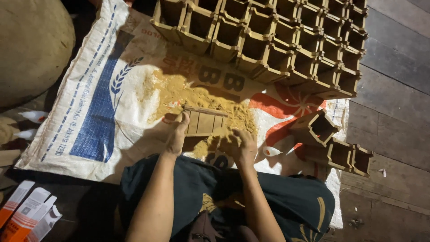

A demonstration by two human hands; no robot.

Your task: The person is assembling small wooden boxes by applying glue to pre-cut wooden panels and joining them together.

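Note:
A small slatted wooden box piece [205,122] lies on a heap of yellow sawdust [188,96] on a white woven sack [103,112]. My left hand [176,136] holds the piece's left edge, thumb on top. My right hand [242,145] presses down at its right end, fingers curled over sawdust and wood; what it grips is partly hidden.
Several open-topped wooden boxes [277,40] stand packed in rows at the back. Three more boxes [333,143] sit to the right on the sack. A large round sack [31,45] is at far left. Small white bottles [33,116] and orange-white cartons [27,217] lie left. Plank floor [394,98] on the right.

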